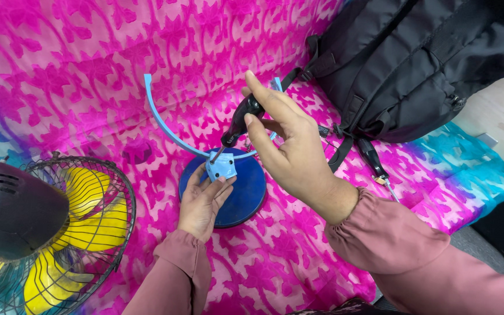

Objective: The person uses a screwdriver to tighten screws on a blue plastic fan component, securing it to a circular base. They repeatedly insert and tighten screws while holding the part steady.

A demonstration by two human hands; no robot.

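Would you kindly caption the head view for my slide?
Right hand drives a black-handled screwdriver into a light blue plastic bracket steadied by the left hand on a round dark blue base.

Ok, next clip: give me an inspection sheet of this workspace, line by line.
Surface: pink patterned cloth with turquoise patches.
Job's things: round blue base with light blue bracket and curved arm; black-handled screwdriver, tip at the bracket.
Clutter: fan head with yellow blades, wire guard; black backpack.
Hands: left hand steadies the bracket; right hand fingers hold the screwdriver.
Cables: nothing seen.
Surroundings: pale floor at right.
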